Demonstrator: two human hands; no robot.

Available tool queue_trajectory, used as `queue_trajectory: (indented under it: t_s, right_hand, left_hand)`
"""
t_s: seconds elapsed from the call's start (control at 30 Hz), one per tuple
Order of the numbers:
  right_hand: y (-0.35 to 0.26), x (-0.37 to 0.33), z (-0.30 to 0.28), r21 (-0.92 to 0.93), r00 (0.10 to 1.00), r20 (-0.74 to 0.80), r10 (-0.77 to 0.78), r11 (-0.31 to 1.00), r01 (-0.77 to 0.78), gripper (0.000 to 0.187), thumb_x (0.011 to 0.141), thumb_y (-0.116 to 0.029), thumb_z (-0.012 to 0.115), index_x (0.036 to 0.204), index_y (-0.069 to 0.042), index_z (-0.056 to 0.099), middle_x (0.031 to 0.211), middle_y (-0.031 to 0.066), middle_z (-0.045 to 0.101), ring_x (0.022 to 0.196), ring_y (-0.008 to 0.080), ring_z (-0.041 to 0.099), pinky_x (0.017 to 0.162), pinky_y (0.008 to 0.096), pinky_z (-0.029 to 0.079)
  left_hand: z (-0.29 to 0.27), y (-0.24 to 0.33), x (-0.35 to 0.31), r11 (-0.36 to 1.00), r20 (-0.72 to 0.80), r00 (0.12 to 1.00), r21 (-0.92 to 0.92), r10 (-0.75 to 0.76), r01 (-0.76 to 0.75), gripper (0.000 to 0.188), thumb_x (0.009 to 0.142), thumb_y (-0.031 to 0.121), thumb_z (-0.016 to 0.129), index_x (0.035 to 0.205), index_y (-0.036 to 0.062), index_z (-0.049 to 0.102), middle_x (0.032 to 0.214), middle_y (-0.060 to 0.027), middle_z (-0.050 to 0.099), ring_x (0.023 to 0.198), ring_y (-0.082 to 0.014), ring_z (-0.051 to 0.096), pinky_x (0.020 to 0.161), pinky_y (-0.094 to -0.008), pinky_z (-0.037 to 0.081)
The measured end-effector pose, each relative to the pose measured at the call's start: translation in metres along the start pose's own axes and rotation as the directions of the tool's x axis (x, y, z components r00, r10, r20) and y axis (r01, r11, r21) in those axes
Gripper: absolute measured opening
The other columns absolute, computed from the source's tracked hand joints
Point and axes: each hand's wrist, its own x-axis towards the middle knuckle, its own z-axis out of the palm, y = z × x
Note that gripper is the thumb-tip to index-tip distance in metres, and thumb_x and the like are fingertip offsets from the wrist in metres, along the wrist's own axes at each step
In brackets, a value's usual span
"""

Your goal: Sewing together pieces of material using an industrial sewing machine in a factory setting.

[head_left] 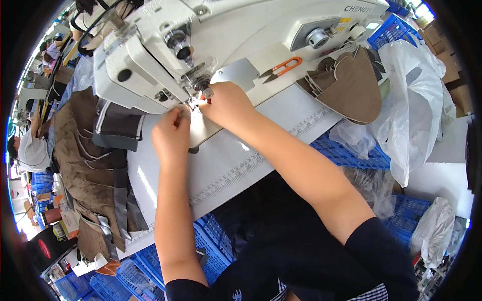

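Note:
A white sewing machine (241, 37) stretches across the top of the view, its needle and presser foot area (192, 103) low at the left end. My left hand (170, 134) is just left of the needle, thumb and fingers pinched together. From the other side my right hand (228, 104) reaches in, its fingertips closed right beside the needle bar. Whatever either hand pinches is too small or hidden to make out. Orange-handled thread snips (282, 69) lie on the machine bed, beyond my right wrist.
Brown cut fabric pieces (349, 90) are stacked at the right, beside a white plastic bag (409, 100). At left, a heap of brown fabric (83, 150) hangs over the table edge near dark folded pieces (119, 123). Blue baskets (213, 246) stand below the table (226, 163).

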Motion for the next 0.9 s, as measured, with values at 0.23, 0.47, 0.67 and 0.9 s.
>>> queue_trajectory:
  t_s: [0.23,0.47,0.67,0.9]
  right_hand:
    - [-0.003,-0.005,0.009,-0.020,0.993,0.007,0.117,0.993,-0.117,0.019,0.069,-0.019,0.071,0.080,-0.004,0.068,0.074,0.0136,0.065,0.076,0.0305,0.064,0.068,0.0398,0.051]
    - [-0.002,-0.009,0.019,-0.128,0.993,-0.115,0.015,0.991,-0.029,0.017,0.071,-0.022,0.068,0.077,-0.007,0.069,0.068,0.0093,0.065,0.067,0.0288,0.064,0.062,0.0397,0.051]
    - [-0.007,-0.010,0.012,-0.122,0.995,-0.097,0.034,0.991,-0.045,0.016,0.072,-0.022,0.067,0.073,-0.006,0.068,0.068,0.0096,0.065,0.066,0.0282,0.064,0.060,0.0397,0.050]
    - [0.006,-0.011,0.026,-0.193,0.983,-0.171,-0.065,0.981,0.031,0.021,0.076,-0.032,0.068,0.083,-0.012,0.067,0.050,0.0054,0.057,0.045,0.0238,0.057,0.044,0.0354,0.045]
  left_hand:
    - [0.016,-0.021,0.006,0.977,-0.092,0.996,-0.214,-0.010,-0.010,0.020,0.084,0.017,0.072,0.096,0.0007,0.071,0.068,-0.0038,0.063,0.061,-0.0084,0.051,0.058,-0.0247,0.043]
    - [0.011,-0.021,0.005,0.948,-0.041,0.999,-0.318,-0.030,0.016,0.020,0.084,0.017,0.071,0.095,-0.0006,0.070,0.063,-0.0007,0.055,0.059,-0.0055,0.042,0.053,-0.0231,0.037]
    - [0.009,-0.020,0.005,0.945,-0.022,0.999,-0.325,-0.034,0.025,0.020,0.084,0.016,0.071,0.095,-0.0006,0.070,0.064,-0.0005,0.056,0.060,-0.0051,0.043,0.053,-0.0227,0.037]
    - [0.010,-0.017,0.004,0.938,-0.019,0.998,-0.344,-0.058,0.048,0.020,0.084,0.016,0.071,0.096,-0.0008,0.070,0.068,-0.0002,0.060,0.061,-0.0049,0.045,0.055,-0.0219,0.039]
